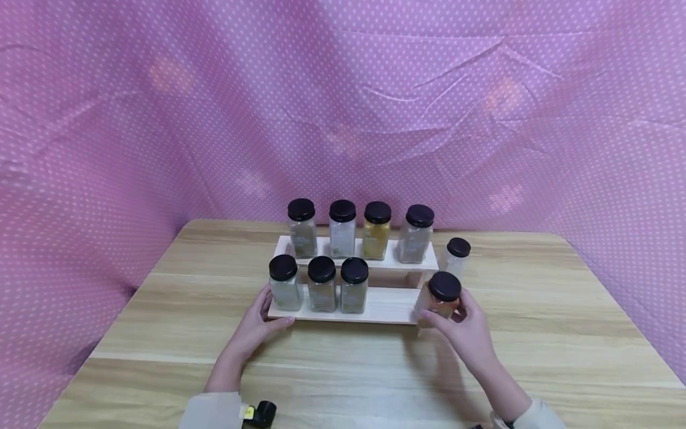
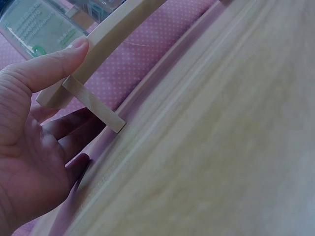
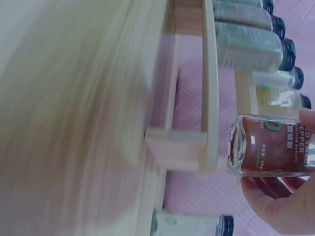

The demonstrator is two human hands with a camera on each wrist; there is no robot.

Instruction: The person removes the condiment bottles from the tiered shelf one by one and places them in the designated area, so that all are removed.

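the right grip [image 1: 466, 333] is curled round the red jar [image 3: 273, 150], just above the wooden rack [image 1: 393, 304] at its front right; the left grip [image 1: 254, 326] clasps its left end. wood-grain desk [image 1: 177, 333], pink dotted cloth [image 1: 343, 119] behind.

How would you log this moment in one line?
left hand: holds rack | right hand: holds red-filled jar | upper shelf: four jars | lower shelf: three jars

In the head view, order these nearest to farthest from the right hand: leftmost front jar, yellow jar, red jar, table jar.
1. Red jar: in the right hand.
2. Table jar: behind it, right of the rack.
3. Yellow jar: back row, to the left.
4. Leftmost front jar: rack's left end.
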